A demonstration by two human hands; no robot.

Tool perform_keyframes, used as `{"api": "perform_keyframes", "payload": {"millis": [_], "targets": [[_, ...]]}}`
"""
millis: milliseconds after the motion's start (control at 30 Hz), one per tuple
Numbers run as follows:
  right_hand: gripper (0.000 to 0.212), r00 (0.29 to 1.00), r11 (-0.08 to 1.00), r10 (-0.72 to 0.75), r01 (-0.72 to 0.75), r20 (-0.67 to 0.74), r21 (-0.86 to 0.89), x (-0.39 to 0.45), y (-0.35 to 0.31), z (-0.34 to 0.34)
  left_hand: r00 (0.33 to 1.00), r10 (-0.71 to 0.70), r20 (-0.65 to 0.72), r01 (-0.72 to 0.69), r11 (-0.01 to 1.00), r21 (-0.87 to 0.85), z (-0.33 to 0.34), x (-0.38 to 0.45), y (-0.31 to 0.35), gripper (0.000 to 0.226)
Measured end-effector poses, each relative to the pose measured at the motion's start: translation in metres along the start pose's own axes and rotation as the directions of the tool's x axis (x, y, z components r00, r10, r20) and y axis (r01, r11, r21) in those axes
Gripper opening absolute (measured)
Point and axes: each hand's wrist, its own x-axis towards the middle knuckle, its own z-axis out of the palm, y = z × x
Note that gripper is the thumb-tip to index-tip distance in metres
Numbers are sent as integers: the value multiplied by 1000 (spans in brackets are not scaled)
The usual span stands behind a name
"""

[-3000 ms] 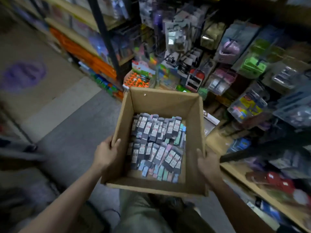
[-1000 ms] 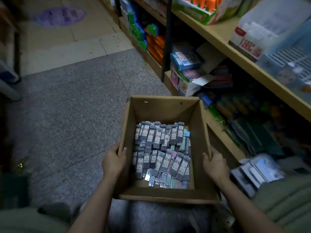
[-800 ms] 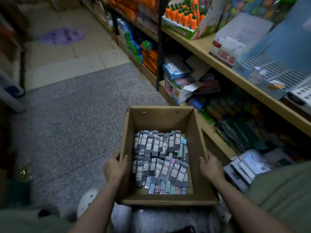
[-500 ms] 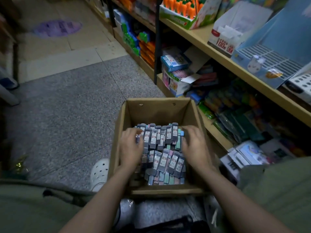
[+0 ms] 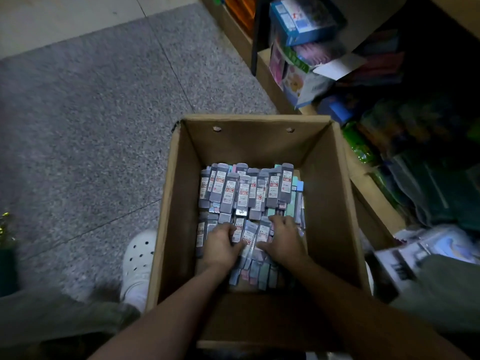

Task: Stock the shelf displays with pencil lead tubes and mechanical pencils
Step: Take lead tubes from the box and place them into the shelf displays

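Note:
An open cardboard box (image 5: 326, 203) stands on the floor in front of me, its bottom covered with several rows of grey, labelled pencil lead tubes (image 5: 246, 190) and some pastel ones. Both my hands are down inside it on the near row. My left hand (image 5: 220, 245) curls its fingers into the tubes at the left. My right hand (image 5: 284, 240) curls over the tubes at the right. The two thumbs close on a bunch of tubes between them. No mechanical pencils can be made out.
The grey speckled floor (image 5: 91, 113) spreads to the left. My white clog (image 5: 139, 258) is beside the box's left wall. A low wooden shelf (image 5: 374, 196) with blue cartons (image 5: 298, 19) and dark packets runs along the right. Loose white packs (image 5: 426, 248) lie at the right.
The box, carried by its sides earlier, now stands on the floor. Both hands let go of its walls, went inside, and slid from the far row of tubes back to the near row.

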Motion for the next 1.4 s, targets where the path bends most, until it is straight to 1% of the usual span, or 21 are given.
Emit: {"api": "perform_keyframes", "payload": {"millis": [100, 200, 267, 367, 433, 500, 567, 633, 667, 700, 767, 833, 867, 967, 1033, 1100, 1233, 1267, 1333, 1367, 1400], "targets": [[83, 999, 995, -6, 2, -38, -96, 7, 2, 8, 996, 74, -47, -73, 997, 27, 7, 2, -1, 44], [79, 998, 998, 7, -11, -56, -69, 10, 1, 9, 993, 99, -67, -97, 995, 22, 9, 5, 1, 40], [70, 997, 998, 20, -17, -70, 56, 8, 1, 9, 993, 86, -75, -85, 996, 6, 8, 8, 2, 31], [43, 994, 948, 43, -10, -97, 317, 0, -2, 7, 995, 61, -78, -59, 998, 26, 5, 9, 1, 9], [30, 993, 902, 55, -3, -109, 432, -5, -3, 2, 997, 29, -65, -28, 999, 28, 2, 9, 1, 10], [27, 989, 875, 61, 13, -135, 484, -12, -4, -6, 999, -1, -52, -1, 999, -35, -2, 8, 4, 11], [28, 987, 817, 57, 42, -152, 575, -18, -7, -17, 999, -35, -35, 28, 979, -202, -8, 7, 11, 12], [30, 985, 765, 62, 55, -159, 641, -22, -14, -29, 997, -51, 50, 67, 910, -409, -14, 3, 22, 19], [30, 984, 749, 64, 62, -165, 659, -24, -18, -36, 993, -43, 106, 89, 876, -474, -18, 1, 28, 19], [30, 983, 727, 58, 76, -172, 682, -25, -22, -42, 988, -26, 154, 102, 855, -509, -22, -1, 34, 19], [30, 983, 684, 47, 99, -179, 723, -29, -28, -52, 978, 8, 210, 114, 819, -562, -31, -4, 46, 28], [29, 984, 656, 55, 93, -170, 749, -33, -32, -62, 968, 1, 253, 170, 738, -653, -41, -7, 56, 34], [28, 984, 646, 60, 88, -166, 759, -35, -32, -65, 957, -5, 289, 213, 685, -697, -45, -8, 58, 32], [28, 982, 639, 57, 104, -181, 762, -44, -35, -76, 934, 15, 358, 288, 562, -776, -60, -12, 61, 13], [27, 979, 628, 37, 133, -200, 767, -50, -37, -83, 926, 13, 377, 319, 508, -800, -68, -17, 62, 20], [28, 977, 608, 14, 160, -212, 777, -56, -41, -89, 919, 31, 394, 327, 500, -802, -74, -24, 66, 22], [26, 977, 603, -10, 177, -214, 778, -64, -46, -99, 937, 61, 343, 235, 616, -752, -76, -33, 74, 19], [25, 977, 604, -14, 178, -213, 777, -65, -47, -101, 929, 100, 356, 226, 608, -761, -76, -35, 77, 21], [24, 975, 607, -20, 188, -222, 772, -67, -49, -103, 886, 196, 421, 258, 546, -797, -77, -38, 84, 26], [25, 973, 613, -25, 197, -231, 765, -67, -50, -104, 867, 237, 438, 258, 539, -802, -77, -40, 86, 29], [26, 970, 625, -32, 207, -241, 753, -68, -51, -105, 856, 266, 444, 232, 571, -788, -77, -40, 87, 34]]}}
